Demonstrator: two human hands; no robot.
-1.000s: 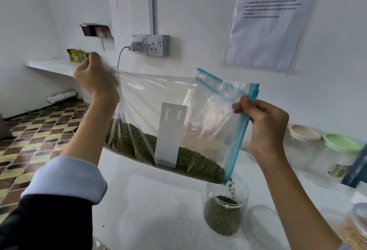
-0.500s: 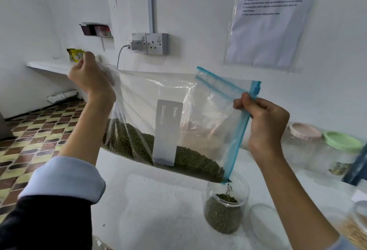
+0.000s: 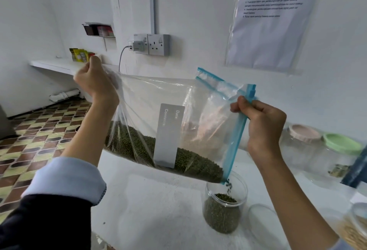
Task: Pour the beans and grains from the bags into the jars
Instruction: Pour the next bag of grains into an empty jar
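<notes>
Green beans (image 3: 178, 156) are held in a clear zip bag (image 3: 158, 98), which is tilted over the white table (image 3: 155, 210). Its closed bottom corner is gripped by the left hand (image 3: 95, 82) at ten o'clock, and its blue zip edge (image 3: 236, 136) is pinched by the right hand (image 3: 262, 122) at three o'clock. Beans are spilled from the lowest corner into an open jar (image 3: 224, 206) at five o'clock, already partly filled.

**White surface, jars along the wall**

The white surface (image 3: 158, 210) carries an open clear jar (image 3: 224, 208), partly filled with green beans. A clear lid (image 3: 264, 224) lies just beside it on the right. Near the wall stand two shut jars, one with a pink lid (image 3: 303, 133), one with a green lid (image 3: 341, 142). At the far right edge sits a jar of pale grain (image 3: 357, 230).
</notes>
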